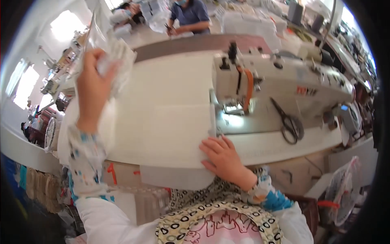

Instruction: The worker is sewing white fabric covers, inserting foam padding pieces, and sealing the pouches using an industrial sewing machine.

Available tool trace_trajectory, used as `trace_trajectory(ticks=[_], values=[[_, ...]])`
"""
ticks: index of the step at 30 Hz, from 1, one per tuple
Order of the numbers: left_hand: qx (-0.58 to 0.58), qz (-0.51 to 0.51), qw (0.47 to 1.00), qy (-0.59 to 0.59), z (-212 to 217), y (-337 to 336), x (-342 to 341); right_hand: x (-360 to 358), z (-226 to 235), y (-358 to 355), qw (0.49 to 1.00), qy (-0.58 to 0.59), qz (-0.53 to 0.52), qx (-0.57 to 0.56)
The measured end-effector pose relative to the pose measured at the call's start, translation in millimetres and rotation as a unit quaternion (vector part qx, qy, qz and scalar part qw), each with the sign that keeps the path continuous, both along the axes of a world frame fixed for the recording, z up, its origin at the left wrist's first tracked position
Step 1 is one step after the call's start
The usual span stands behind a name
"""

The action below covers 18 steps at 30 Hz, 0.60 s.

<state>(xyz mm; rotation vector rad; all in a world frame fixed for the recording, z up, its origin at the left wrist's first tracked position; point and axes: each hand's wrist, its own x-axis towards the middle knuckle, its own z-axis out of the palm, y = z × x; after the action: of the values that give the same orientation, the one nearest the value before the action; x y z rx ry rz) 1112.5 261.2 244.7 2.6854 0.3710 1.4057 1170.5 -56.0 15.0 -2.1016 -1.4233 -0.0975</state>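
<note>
Clear plastic package (pixel 106 44) in raised left hand (pixel 92 87).

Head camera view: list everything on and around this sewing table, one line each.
White fabric sheet: one, white, spread flat across the table left of the machine.
Sewing machine: one, off-white with an orange part near the needle, right half of the table.
Scissors: one pair, black, lying on the machine bed.
Clear plastic bag: one, transparent, hanging at the lower right.
Another person: one, blue top, seated at a far table.
Patterned apron: one, cream with black rings, bottom centre.
Left hand: raised at upper left, gripping a bundle of white pieces.
Right hand: resting flat on the near edge of the white fabric sheet.
</note>
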Motion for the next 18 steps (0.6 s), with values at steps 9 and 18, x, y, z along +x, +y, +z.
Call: trace_trajectory(ticks=[9, 18], values=[[-0.146, -0.331, 0.804, 0.472, -175, -162, -82, 18, 9, 27, 0.916, 0.376, -0.113, 0.086], [-0.106, -0.259, 0.882, 0.38, -160, -82, -1, 23, -6, 23, 0.964, 0.228, -0.112, 0.074]])
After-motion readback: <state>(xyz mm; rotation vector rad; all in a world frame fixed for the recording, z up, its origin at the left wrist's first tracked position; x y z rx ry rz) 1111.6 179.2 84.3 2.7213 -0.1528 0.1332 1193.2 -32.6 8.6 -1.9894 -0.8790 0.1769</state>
